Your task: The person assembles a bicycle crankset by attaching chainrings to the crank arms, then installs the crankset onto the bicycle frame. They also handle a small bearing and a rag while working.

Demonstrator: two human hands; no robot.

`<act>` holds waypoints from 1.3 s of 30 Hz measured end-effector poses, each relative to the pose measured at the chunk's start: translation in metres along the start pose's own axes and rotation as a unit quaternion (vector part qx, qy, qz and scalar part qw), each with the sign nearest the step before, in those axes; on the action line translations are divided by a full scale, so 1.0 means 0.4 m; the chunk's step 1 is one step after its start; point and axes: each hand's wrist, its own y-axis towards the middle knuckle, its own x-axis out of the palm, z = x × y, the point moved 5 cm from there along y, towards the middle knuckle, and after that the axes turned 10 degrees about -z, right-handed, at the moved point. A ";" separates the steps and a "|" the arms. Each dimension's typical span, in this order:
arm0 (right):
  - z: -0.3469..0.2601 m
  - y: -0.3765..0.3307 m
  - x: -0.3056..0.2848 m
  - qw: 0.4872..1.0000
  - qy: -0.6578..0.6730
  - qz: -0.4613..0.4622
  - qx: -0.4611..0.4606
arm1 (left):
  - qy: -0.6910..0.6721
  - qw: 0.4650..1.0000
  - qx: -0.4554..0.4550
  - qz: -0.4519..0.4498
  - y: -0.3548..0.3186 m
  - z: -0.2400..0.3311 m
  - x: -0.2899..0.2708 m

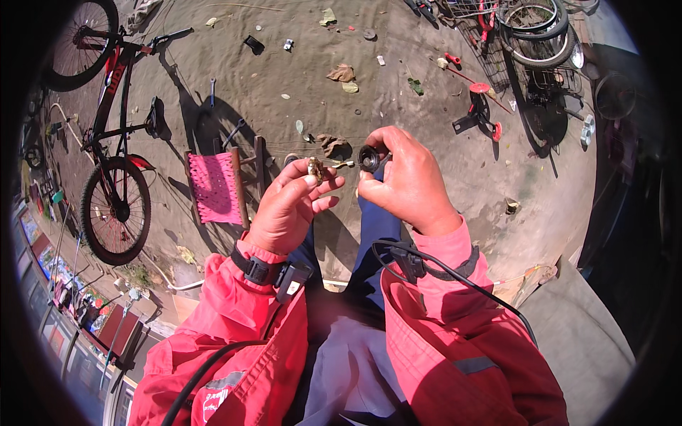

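Note:
My left hand [275, 213] pinches a small brass-coloured metal piece [315, 168] between thumb and fingertips; its exact kind is too small to make out. Across a short gap, my right hand [414, 183] grips a round black hollow part [369, 159] by its edge, its dark opening turned toward the left hand. Both hands are raised over my knees, in front of the ground. Below them, close to the left hand, stands a low folding stool [216, 186] with a pink woven seat.
A black-and-red bicycle [114, 92] leans at the left. Two wrenches, one wrench [212, 92] plainly seen, lie beyond the stool. Dry leaves [341, 72] and small parts litter the ground cloth. A red-and-black part [481, 113] lies to the right, near bicycle wheels [543, 50].

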 end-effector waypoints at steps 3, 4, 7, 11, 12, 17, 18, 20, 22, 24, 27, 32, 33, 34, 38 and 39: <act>0.002 0.005 0.010 0.996 0.086 -0.026 0.028 | -0.001 1.000 0.007 0.001 -0.008 0.007 -0.007; 0.004 0.006 0.015 0.991 0.121 -0.040 0.041 | -0.001 1.000 0.010 0.003 -0.012 0.009 -0.011; -0.002 0.007 0.023 0.985 0.155 -0.060 0.046 | -0.009 1.000 0.020 0.004 -0.021 0.018 -0.024; -0.024 0.021 0.045 0.982 0.162 -0.080 0.059 | -0.039 0.998 0.040 0.008 -0.050 0.035 -0.047; -0.033 0.026 0.049 0.980 0.164 -0.089 0.062 | -0.048 0.998 0.043 0.012 -0.060 0.041 -0.055; -0.126 0.068 0.121 0.977 0.154 -0.140 0.054 | -0.087 0.991 0.093 0.047 -0.154 0.087 -0.125; -0.151 0.077 0.138 0.972 0.168 -0.155 0.052 | -0.096 0.989 0.102 0.050 -0.175 0.103 -0.144; -0.197 0.094 0.172 0.965 0.164 -0.195 0.069 | -0.101 0.986 0.114 0.066 -0.220 0.139 -0.191; -0.253 0.121 0.204 0.961 0.163 -0.211 0.070 | -0.115 0.982 0.126 0.077 -0.260 0.187 -0.235; -0.312 0.137 0.256 0.961 0.157 -0.221 0.061 | -0.122 0.980 0.141 0.074 -0.318 0.231 -0.281; -0.400 0.185 0.324 0.961 0.136 -0.237 0.035 | -0.117 0.975 0.172 0.083 -0.388 0.317 -0.342; -0.489 0.246 0.415 0.880 0.369 -0.295 0.050 | -0.137 0.961 0.213 0.113 -0.489 0.400 -0.423; -0.502 0.257 0.419 0.861 0.406 -0.303 0.048 | -0.135 0.961 0.213 0.118 -0.496 0.411 -0.430; -0.515 0.269 0.424 0.839 0.444 -0.311 0.046 | -0.136 0.959 0.222 0.115 -0.500 0.423 -0.435; -0.552 0.329 0.419 0.770 0.540 -0.335 0.047 | -0.138 0.956 0.230 0.119 -0.489 0.471 -0.436; -0.559 0.353 0.416 0.762 0.555 -0.332 0.041 | -0.139 0.955 0.232 0.123 -0.483 0.487 -0.433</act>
